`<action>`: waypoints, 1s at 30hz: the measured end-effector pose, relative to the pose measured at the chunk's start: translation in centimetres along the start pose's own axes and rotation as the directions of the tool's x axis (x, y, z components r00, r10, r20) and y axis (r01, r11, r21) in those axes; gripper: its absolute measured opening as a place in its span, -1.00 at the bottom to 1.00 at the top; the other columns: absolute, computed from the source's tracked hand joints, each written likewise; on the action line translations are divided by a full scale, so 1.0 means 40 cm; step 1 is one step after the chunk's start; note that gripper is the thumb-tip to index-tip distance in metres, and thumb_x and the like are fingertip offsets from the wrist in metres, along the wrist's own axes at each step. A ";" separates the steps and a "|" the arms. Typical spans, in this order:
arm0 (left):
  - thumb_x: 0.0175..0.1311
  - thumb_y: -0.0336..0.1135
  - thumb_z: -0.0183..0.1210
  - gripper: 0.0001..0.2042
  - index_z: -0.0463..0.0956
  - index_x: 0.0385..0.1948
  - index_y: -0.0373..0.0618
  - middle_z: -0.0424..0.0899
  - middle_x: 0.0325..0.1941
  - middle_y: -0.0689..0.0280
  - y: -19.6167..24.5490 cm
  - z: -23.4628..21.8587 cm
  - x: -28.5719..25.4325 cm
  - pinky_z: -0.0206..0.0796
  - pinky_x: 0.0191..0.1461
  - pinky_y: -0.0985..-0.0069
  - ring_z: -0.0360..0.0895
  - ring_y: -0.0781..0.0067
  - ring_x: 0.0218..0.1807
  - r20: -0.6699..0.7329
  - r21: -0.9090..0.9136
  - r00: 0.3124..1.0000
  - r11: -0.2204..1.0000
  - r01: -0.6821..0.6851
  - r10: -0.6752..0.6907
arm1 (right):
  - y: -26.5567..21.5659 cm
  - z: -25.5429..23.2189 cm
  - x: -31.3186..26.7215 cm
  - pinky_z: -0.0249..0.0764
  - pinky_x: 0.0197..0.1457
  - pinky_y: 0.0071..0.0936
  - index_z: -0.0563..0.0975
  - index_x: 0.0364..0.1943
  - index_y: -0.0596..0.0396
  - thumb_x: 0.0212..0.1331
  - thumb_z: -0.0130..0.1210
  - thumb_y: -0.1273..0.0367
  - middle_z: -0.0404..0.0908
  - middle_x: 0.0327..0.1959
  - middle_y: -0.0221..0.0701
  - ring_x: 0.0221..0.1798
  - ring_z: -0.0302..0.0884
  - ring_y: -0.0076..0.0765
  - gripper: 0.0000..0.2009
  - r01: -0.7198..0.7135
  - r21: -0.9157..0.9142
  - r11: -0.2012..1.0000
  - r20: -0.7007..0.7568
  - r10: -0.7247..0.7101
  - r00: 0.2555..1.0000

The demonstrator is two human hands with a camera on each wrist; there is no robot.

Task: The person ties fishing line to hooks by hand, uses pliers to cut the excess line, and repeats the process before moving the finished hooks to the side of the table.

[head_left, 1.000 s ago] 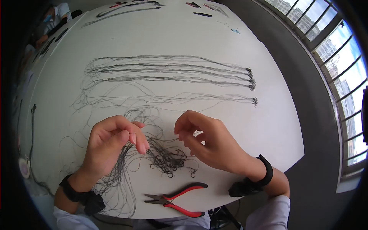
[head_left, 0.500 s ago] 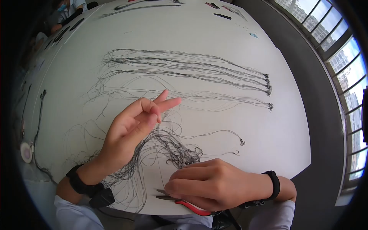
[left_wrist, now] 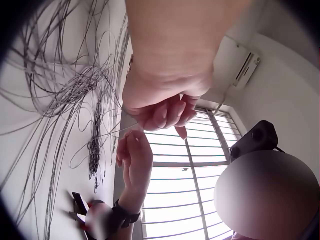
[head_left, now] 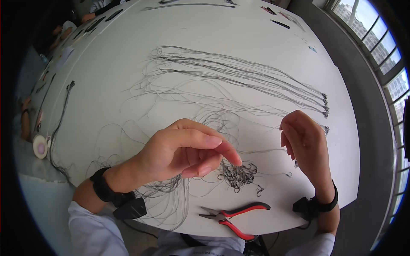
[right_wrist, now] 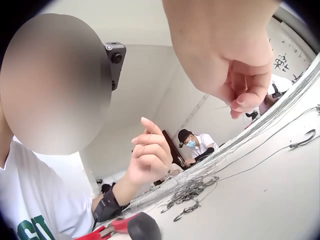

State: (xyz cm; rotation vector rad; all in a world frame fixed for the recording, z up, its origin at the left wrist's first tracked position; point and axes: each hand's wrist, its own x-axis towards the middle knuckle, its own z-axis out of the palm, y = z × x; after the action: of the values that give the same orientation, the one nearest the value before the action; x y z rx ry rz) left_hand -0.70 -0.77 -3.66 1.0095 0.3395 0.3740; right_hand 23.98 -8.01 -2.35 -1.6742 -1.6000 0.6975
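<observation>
My left hand (head_left: 192, 149) hovers over the tangle of thin dark lines (head_left: 168, 184), its fingers loosely bent and holding nothing visible. Just beyond its fingertips lies a clump of hooks (head_left: 239, 176). Farther right, my right hand (head_left: 305, 143) is raised with thumb and fingers together. A fine line runs to its fingertips in the head view, and the left wrist view shows the right hand (left_wrist: 136, 162) pinching it. The right hand (right_wrist: 245, 80) partly hides a loose hook (head_left: 296, 164); another hook (right_wrist: 302, 139) lies below it in the right wrist view.
Red-handled pliers (head_left: 230, 216) lie near the front edge. Long bundles of lines (head_left: 239, 79) stretch across the table, hooks at their right ends. A white spool (head_left: 40, 146) is at left, a black tool (head_left: 280, 24) at the back. Another person (right_wrist: 197, 145) sits across the room.
My right hand has left the pliers, risen to the right and pinched a line. My left hand has turned and lowered, its extended fingers now bent. The head view has shifted.
</observation>
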 end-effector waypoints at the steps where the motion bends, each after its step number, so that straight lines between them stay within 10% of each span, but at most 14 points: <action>1: 0.28 -0.34 -0.10 -0.66 0.50 -0.19 -0.53 0.38 -0.82 0.34 -0.002 -0.005 0.004 0.04 -0.71 0.59 0.21 0.60 -0.82 0.042 -0.107 0.999 0.994 0.002 0.003 | 0.000 0.013 -0.005 0.27 -0.60 -0.65 0.40 -0.40 0.19 0.21 -0.05 0.56 0.47 -0.67 -0.42 -0.64 0.39 -0.61 -0.95 0.036 -0.035 0.999 0.030 -0.035 0.999; 4: 0.32 -0.31 -0.17 -0.63 0.51 -0.25 -0.52 0.12 -0.90 0.51 0.008 -0.015 0.001 -0.14 -0.71 0.57 0.04 0.70 -0.83 0.064 -0.224 0.997 0.973 0.050 -0.036 | -0.019 0.028 -0.012 0.33 -0.57 -0.64 0.40 -0.39 0.18 0.19 -0.03 0.57 0.50 -0.66 -0.38 -0.62 0.45 -0.54 -0.96 0.026 -0.086 0.996 0.097 -0.018 0.995; 7: 0.36 -0.30 -0.21 -0.64 0.50 -0.24 -0.47 0.12 -0.91 0.51 -0.009 -0.041 0.004 -0.02 -0.71 0.55 0.08 0.64 -0.86 0.254 -0.305 0.967 0.948 0.095 -0.015 | -0.006 0.024 -0.008 0.42 -0.51 -0.65 0.42 -0.41 0.16 0.18 -0.03 0.57 0.50 -0.66 -0.42 -0.59 0.50 -0.54 -0.94 0.123 -0.232 0.965 -0.142 -0.158 0.977; 10: 0.41 -0.28 -0.24 -0.65 0.49 -0.20 -0.37 0.44 -0.75 0.39 -0.019 -0.026 0.011 0.35 -0.52 0.48 0.49 0.42 -0.65 0.193 -0.501 0.967 0.864 -0.051 0.169 | 0.007 0.016 -0.006 0.34 -0.56 -0.63 0.43 -0.45 0.16 0.17 0.00 0.57 0.49 -0.65 -0.43 -0.62 0.45 -0.54 -0.93 0.076 -0.297 0.952 -0.175 -0.133 0.976; 12: 0.43 -0.26 -0.22 -0.68 0.47 -0.11 -0.28 0.63 -0.17 0.10 -0.001 0.000 0.005 0.44 0.07 0.35 0.57 0.18 0.01 -0.263 -0.453 0.947 0.844 -0.289 0.183 | 0.007 0.027 -0.015 0.30 -0.58 -0.60 0.43 -0.44 0.15 0.15 0.04 0.57 0.47 -0.65 -0.40 -0.67 0.38 -0.50 -0.93 0.203 -0.310 0.929 -0.078 -0.238 0.968; 15: 0.43 -0.23 -0.19 -0.68 0.47 -0.05 -0.24 0.30 0.29 0.00 -0.021 -0.025 0.022 0.09 0.42 0.30 0.16 0.14 0.39 -0.259 -0.258 0.914 0.889 -0.377 0.312 | -0.024 0.058 -0.036 0.30 -0.60 -0.48 0.44 -0.42 0.14 0.03 0.10 0.60 0.42 -0.61 -0.40 -0.64 0.38 -0.37 -0.91 0.431 -0.242 0.869 0.159 -0.403 0.901; 22: 0.43 -0.38 -0.15 -0.71 0.45 0.01 -0.33 0.37 0.24 0.02 -0.047 0.017 0.022 0.22 0.33 0.35 0.31 0.27 0.30 -0.126 0.261 0.951 0.934 -0.243 0.283 | -0.072 0.085 -0.076 0.41 -0.60 -0.47 0.50 -0.28 0.10 -0.13 0.18 0.51 0.52 -0.40 -0.47 -0.50 0.51 -0.39 -0.75 0.703 0.037 0.710 0.403 -0.655 0.640; 24: 0.41 -0.39 -0.10 -0.73 0.46 -0.01 -0.36 0.54 0.08 0.06 -0.056 0.028 0.026 0.45 0.08 0.47 0.53 0.34 0.09 -0.124 0.327 0.934 0.903 -0.280 0.334 | -0.087 0.068 -0.072 0.41 -0.61 -0.54 0.53 -0.29 0.10 -0.08 0.18 0.54 0.57 -0.40 -0.43 -0.51 0.54 -0.43 -0.80 0.682 0.090 0.725 0.338 -0.667 0.664; 27: 0.39 -0.36 -0.06 -0.73 0.51 -0.11 -0.39 0.67 -0.28 0.14 -0.030 0.045 0.010 0.46 -0.40 0.64 0.64 0.48 -0.41 -0.100 0.314 0.992 0.949 -0.039 0.074 | -0.119 0.021 -0.061 0.40 -0.56 -0.65 0.54 -0.40 0.23 0.12 0.10 0.59 0.60 -0.53 -0.36 -0.55 0.54 -0.57 -0.98 0.195 0.274 0.942 0.220 -0.259 0.941; 30: 0.37 -0.39 -0.05 -0.75 0.54 -0.19 -0.42 0.67 -0.36 0.10 -0.011 0.043 0.006 0.45 -0.38 0.65 0.62 0.47 -0.47 -0.059 0.338 0.998 0.941 0.024 -0.004 | -0.105 -0.005 -0.036 0.32 -0.60 -0.69 0.51 -0.40 0.27 0.19 0.07 0.50 0.55 -0.59 -0.36 -0.61 0.46 -0.60 -0.91 -0.002 0.464 0.886 0.101 -0.051 0.994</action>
State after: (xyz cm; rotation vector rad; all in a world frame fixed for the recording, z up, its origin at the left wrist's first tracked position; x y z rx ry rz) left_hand 0.33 -2.17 -3.22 1.3351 0.4744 0.3381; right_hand 21.45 -9.51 0.99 -1.2781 -1.3826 1.0804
